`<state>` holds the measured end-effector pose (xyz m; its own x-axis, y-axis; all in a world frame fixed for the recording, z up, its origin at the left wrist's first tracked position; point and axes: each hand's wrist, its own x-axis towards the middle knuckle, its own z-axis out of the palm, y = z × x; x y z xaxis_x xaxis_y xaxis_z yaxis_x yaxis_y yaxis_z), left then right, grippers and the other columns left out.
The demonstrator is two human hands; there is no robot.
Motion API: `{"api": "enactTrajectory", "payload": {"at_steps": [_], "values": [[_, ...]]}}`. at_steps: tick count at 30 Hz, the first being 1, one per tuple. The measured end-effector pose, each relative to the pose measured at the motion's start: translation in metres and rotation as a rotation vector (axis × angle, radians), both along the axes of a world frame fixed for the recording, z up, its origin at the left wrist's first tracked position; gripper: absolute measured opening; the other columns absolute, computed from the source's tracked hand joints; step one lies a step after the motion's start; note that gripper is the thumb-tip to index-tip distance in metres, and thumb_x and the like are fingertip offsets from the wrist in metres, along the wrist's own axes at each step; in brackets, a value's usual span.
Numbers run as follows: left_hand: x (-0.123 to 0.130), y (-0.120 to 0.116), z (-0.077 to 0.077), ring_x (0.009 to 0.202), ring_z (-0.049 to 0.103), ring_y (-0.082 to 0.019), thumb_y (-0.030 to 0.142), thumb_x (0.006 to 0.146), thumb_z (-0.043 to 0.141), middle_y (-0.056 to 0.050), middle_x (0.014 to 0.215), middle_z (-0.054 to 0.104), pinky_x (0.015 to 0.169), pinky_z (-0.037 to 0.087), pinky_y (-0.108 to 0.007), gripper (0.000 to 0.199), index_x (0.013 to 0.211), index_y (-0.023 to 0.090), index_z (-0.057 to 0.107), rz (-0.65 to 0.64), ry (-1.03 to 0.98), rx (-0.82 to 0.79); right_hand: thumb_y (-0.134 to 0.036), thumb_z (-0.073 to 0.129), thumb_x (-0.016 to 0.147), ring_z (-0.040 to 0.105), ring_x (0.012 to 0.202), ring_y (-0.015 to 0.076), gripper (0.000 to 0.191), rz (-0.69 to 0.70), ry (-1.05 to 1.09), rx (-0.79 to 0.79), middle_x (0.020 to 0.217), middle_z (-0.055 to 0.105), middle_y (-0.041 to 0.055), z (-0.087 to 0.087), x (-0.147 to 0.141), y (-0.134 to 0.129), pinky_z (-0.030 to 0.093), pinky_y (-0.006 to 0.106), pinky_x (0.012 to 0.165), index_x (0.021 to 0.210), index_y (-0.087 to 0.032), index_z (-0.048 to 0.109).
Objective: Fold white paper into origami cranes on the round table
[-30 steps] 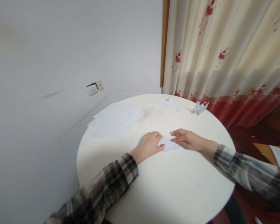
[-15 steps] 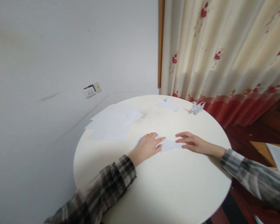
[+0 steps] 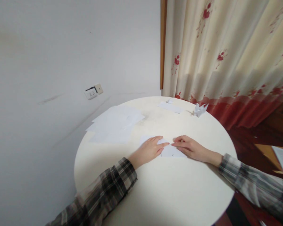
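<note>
A small folded sheet of white paper (image 3: 169, 152) lies on the round white table (image 3: 169, 191), with a crease line near its middle. My left hand (image 3: 149, 150) rests palm down across its left part, fingers stretched out and the index pointing right. From the right, my right hand (image 3: 191, 148) reaches over the paper's other side. Its fingers are stretched, slightly bent and a little apart, with the tips on or just above the paper near my left index finger. Part of the paper is hidden under both hands.
Loose white sheets (image 3: 114, 124) overlap at the table's back left. A folded paper crane (image 3: 199, 110) stands near the far right edge. Another white paper piece (image 3: 171, 107) lies at the back, a small folded paper (image 3: 169, 101) beside it. Wall and curtain (image 3: 217, 47) rise behind.
My right hand has moved left, bringing its fingertips close to my left index finger. The paper lies more open, its upper left part now showing. My left hand has shifted slightly.
</note>
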<state>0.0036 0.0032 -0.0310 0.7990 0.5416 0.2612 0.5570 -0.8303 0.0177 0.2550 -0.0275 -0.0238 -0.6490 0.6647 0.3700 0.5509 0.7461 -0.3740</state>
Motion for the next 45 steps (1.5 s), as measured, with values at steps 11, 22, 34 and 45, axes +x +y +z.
{"api": "enactTrajectory", "payload": {"at_steps": [11, 22, 34, 45], "values": [[0.003, -0.003, 0.005, 0.121, 0.041, -0.019, 0.021, 0.088, 0.043, -0.007, 0.132, 0.043, 0.098, 0.035, -0.036, 0.039, 0.126, 0.031, 0.045, 0.032, 0.014, -0.024, -0.012, 0.045, 0.083, 0.054, 0.087, 0.0189, 0.03, 0.009, -0.16, 0.174, 0.096, 0.059, 0.0105, 0.004, -0.002, -0.004, 0.047, 0.034, 0.075, 0.108, -0.018, 0.061], [0.0, 0.0, 0.008, 0.121, 0.041, -0.02, 0.022, 0.089, 0.041, -0.007, 0.132, 0.044, 0.099, 0.035, -0.036, 0.038, 0.126, 0.031, 0.046, 0.036, 0.017, -0.05, -0.012, 0.042, 0.083, 0.056, 0.093, 0.0183, 0.033, 0.028, -0.125, 0.123, 0.102, 0.059, 0.0103, 0.007, 0.014, -0.027, 0.049, 0.032, 0.078, 0.11, -0.019, 0.06], [0.001, -0.002, 0.0, 0.12, 0.042, -0.02, 0.023, 0.089, 0.04, -0.007, 0.133, 0.042, 0.099, 0.036, -0.035, 0.039, 0.126, 0.032, 0.045, 0.043, 0.039, -0.02, -0.014, 0.043, 0.085, 0.054, 0.106, 0.019, 0.032, 0.035, -0.13, 0.137, 0.113, 0.059, 0.0109, 0.005, 0.034, -0.054, 0.047, 0.033, 0.088, 0.112, -0.019, 0.059], [-0.029, 0.029, -0.007, 0.124, 0.037, -0.022, 0.022, 0.09, 0.038, -0.009, 0.135, 0.037, 0.099, 0.034, -0.034, 0.04, 0.13, 0.028, 0.039, 0.019, 0.073, 0.026, -0.032, 0.041, 0.089, 0.052, 0.102, 0.0208, 0.036, -0.09, -0.153, 0.032, 0.115, 0.055, 0.0128, 0.011, -0.033, 0.0, 0.046, 0.037, 0.086, 0.121, -0.018, 0.051]]}}
